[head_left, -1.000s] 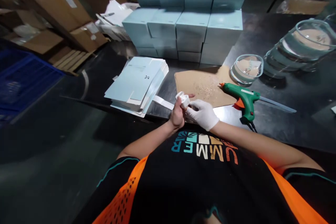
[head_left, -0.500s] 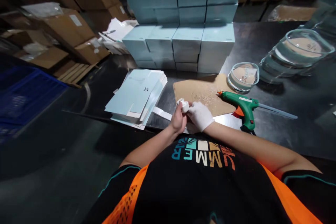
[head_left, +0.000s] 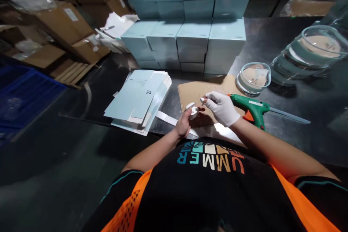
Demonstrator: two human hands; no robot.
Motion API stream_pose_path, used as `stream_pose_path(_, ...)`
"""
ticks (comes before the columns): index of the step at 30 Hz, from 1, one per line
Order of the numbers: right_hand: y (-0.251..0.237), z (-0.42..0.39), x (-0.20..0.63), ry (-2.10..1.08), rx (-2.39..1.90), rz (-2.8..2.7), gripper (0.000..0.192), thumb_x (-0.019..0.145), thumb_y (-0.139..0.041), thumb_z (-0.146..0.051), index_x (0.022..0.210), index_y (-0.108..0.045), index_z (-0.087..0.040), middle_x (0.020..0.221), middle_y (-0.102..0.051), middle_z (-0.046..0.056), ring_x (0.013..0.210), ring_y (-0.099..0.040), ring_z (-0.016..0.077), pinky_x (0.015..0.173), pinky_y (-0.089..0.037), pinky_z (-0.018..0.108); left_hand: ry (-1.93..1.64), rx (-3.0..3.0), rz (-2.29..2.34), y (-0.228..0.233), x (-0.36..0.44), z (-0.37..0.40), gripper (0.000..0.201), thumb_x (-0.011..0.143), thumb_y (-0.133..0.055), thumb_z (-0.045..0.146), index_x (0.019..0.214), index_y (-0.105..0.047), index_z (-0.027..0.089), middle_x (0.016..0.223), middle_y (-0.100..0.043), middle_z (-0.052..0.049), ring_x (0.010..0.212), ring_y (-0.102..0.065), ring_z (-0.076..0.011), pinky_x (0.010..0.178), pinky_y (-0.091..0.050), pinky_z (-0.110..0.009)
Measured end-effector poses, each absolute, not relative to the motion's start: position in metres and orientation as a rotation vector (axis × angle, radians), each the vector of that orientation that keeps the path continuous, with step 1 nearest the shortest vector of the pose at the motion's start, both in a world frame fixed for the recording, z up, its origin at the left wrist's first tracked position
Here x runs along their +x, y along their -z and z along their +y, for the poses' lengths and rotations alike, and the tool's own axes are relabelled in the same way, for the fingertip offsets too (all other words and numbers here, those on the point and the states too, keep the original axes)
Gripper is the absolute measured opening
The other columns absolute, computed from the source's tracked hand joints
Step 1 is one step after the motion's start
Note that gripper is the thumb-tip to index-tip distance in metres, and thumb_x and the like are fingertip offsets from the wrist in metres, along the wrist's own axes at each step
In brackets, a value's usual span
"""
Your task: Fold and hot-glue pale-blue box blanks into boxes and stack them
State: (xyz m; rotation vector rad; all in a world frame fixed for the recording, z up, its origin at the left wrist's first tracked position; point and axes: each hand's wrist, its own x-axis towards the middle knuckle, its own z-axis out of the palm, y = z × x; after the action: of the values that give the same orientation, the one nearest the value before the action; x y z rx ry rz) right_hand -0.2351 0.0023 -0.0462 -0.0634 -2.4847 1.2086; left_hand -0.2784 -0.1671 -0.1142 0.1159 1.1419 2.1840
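My bare left hand point(head_left: 183, 124) grips a small white earbud case point(head_left: 193, 111), its lid tilted up, above the near edge of a brown cardboard sheet point(head_left: 187, 92). To the right of the case, apart from it, is my white-gloved right hand point(head_left: 222, 108). Its fingers pinch a small white piece point(head_left: 202, 99), possibly an earbud; it is too small to be sure. Just behind the gloved hand lies a green glue gun point(head_left: 251, 107) with an orange trigger, its nozzle partly hidden by the hand. A white strip point(head_left: 166, 117) runs beneath the left forearm.
Flat pale-blue cartons point(head_left: 130, 96) are piled at the left on the dark table point(head_left: 288, 116). Stacked pale-blue boxes point(head_left: 193, 43) rise behind. Clear containers point(head_left: 253, 78) with beige discs stand at the right. Brown cartons point(head_left: 65, 21) and a blue crate point(head_left: 24, 94) are farther left.
My hands were together at the white case; the right hand has moved away to the right and up, with a small white piece at its fingertips. The case's raised lid and inside now show more.
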Motion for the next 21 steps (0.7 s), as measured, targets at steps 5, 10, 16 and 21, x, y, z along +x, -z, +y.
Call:
stream_pose_path(5,0.061,-0.012,-0.231,-1.304,0.015,-2.478,0.036,0.106,-0.057,-0.050,0.090,-0.070,-0.020,0.082,-0.072,0.003,0.074,-0.064,0.0181,0.071,-0.053,0.030,-2.205,0.195,1.165,0.121,-0.276,-0.169,0.041,0.088,-0.082,0.049,0.115,-0.082,0.019,0.110,-0.085,-0.009,0.126,-0.075,-0.0319,0.107,-0.060,-0.040)
stream_pose_path(10,0.062,-0.012,-0.224,-0.922,0.116,-2.643,0.026,0.106,-0.062,-0.033,0.087,-0.074,-0.020,0.083,-0.071,0.006,0.081,-0.061,0.0212,0.078,-0.048,0.033,-2.141,0.198,1.230,0.117,-0.274,-0.175,0.045,0.086,-0.085,0.058,0.104,-0.081,0.017,0.084,-0.078,-0.005,0.072,-0.070,-0.0175,0.060,-0.052,-0.025)
stream_pose_path(16,0.037,-0.004,-0.206,-0.310,0.379,-2.805,0.019,0.102,-0.065,-0.020,0.089,-0.079,-0.018,0.081,-0.070,0.012,0.079,-0.055,0.0249,0.071,-0.035,0.037,-2.011,0.236,1.182,0.098,-0.276,-0.188,0.065,0.079,-0.093,0.069,0.110,-0.079,0.014,0.067,-0.066,-0.002,0.052,-0.052,-0.0099,0.041,-0.029,-0.019)
stream_pose_path(21,0.038,0.008,-0.188,-0.133,0.293,-2.733,0.028,0.107,-0.052,-0.019,0.107,-0.080,-0.013,0.094,-0.075,0.017,0.086,-0.062,0.0295,0.078,-0.046,0.041,-1.993,0.258,1.093,0.086,-0.274,-0.199,0.069,0.082,-0.092,0.066,0.125,-0.078,0.013,0.100,-0.080,-0.012,0.063,-0.062,-0.0123,0.045,-0.044,-0.020)
